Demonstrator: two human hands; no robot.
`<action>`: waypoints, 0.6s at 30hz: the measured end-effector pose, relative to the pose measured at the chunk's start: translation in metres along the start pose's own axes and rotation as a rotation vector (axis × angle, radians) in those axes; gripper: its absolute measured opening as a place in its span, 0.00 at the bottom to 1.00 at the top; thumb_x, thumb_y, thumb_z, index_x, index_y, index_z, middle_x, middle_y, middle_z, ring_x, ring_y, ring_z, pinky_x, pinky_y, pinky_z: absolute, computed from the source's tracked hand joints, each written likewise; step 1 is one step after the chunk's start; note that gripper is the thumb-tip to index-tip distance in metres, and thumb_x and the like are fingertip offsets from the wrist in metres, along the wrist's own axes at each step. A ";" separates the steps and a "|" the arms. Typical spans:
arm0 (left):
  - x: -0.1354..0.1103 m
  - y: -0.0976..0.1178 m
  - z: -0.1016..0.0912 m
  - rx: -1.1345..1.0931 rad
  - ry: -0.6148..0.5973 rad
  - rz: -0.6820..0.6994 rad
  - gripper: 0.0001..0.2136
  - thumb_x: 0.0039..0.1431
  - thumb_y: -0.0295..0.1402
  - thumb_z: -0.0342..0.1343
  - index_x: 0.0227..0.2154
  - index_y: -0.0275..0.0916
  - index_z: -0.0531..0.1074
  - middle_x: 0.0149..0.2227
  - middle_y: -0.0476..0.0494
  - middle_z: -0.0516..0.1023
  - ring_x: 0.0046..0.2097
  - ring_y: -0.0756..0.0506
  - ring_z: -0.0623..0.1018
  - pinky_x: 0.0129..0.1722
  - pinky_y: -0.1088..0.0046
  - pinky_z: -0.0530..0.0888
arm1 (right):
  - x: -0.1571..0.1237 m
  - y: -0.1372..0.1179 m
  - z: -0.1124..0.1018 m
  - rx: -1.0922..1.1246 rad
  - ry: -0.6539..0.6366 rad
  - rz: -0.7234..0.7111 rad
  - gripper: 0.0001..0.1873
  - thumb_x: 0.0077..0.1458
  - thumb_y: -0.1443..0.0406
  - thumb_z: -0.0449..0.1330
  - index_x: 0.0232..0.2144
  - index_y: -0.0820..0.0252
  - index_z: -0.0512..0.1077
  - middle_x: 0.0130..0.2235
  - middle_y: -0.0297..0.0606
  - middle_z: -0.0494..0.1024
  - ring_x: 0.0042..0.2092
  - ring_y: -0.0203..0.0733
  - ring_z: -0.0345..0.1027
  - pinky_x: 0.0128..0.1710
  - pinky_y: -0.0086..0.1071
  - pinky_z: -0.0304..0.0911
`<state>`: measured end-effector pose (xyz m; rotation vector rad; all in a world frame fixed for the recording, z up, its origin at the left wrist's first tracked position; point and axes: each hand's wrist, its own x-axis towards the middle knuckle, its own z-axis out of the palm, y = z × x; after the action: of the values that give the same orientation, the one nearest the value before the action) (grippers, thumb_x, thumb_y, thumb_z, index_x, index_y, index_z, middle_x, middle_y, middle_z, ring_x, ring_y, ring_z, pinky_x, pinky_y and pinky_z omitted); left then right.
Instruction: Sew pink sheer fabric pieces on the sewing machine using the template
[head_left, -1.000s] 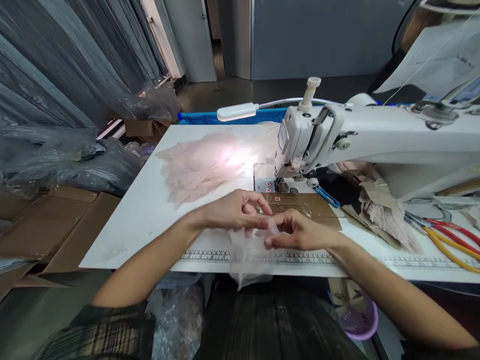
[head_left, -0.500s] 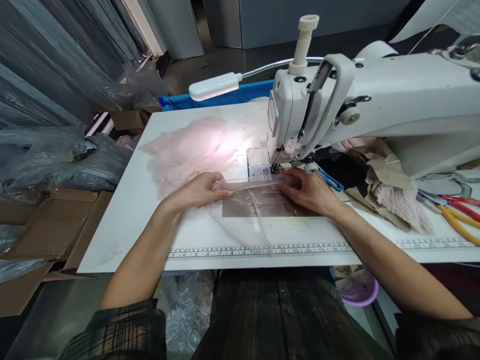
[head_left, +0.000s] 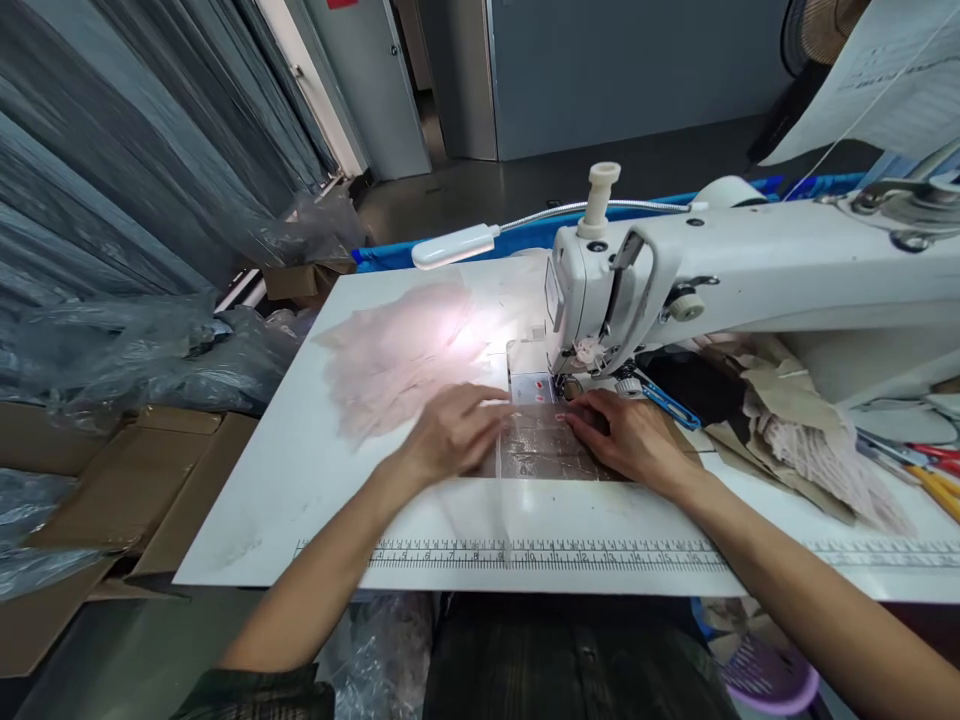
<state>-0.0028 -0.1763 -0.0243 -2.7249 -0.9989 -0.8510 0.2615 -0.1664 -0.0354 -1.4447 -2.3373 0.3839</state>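
Left hand [head_left: 450,437]: lies palm down on the sheer fabric piece [head_left: 525,450], fingers spread flat, pinching nothing.
Right hand [head_left: 630,440]: rests on the right part of the same piece, fingers stretched toward the needle, not closed on anything.
Sheer fabric piece: spread flat on the table [head_left: 300,480], over a brown patch, just near of the sewing machine [head_left: 675,280] head.
Pink fabric pile [head_left: 397,350]: far left of the hands, lit by the lamp [head_left: 454,245].
Ruler strip [head_left: 562,556]: along the near table edge.
Scissors [head_left: 930,475]: far right, well apart from the hands.
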 end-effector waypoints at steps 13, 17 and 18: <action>-0.008 0.018 0.001 -0.216 -0.228 -0.059 0.16 0.65 0.44 0.52 0.45 0.37 0.73 0.51 0.38 0.76 0.49 0.43 0.77 0.49 0.64 0.75 | -0.013 0.001 0.020 0.135 0.181 -0.271 0.16 0.65 0.59 0.50 0.46 0.60 0.72 0.42 0.44 0.76 0.38 0.47 0.73 0.36 0.38 0.68; -0.006 0.002 -0.023 0.051 -0.189 -0.251 0.23 0.64 0.45 0.52 0.56 0.36 0.65 0.61 0.33 0.66 0.60 0.38 0.68 0.57 0.56 0.68 | -0.016 -0.006 0.022 0.127 0.078 -0.529 0.28 0.62 0.56 0.56 0.62 0.58 0.61 0.59 0.51 0.63 0.57 0.55 0.61 0.52 0.46 0.65; -0.006 -0.008 -0.033 0.147 -0.206 -0.332 0.28 0.61 0.47 0.54 0.59 0.35 0.61 0.63 0.31 0.61 0.63 0.35 0.63 0.59 0.53 0.64 | -0.016 -0.009 0.024 0.098 0.033 -0.590 0.31 0.61 0.55 0.57 0.63 0.57 0.59 0.61 0.51 0.60 0.60 0.56 0.57 0.55 0.49 0.63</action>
<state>-0.0268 -0.1829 -0.0007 -2.6001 -1.5214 -0.5152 0.2506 -0.1853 -0.0555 -0.6581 -2.5311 0.2950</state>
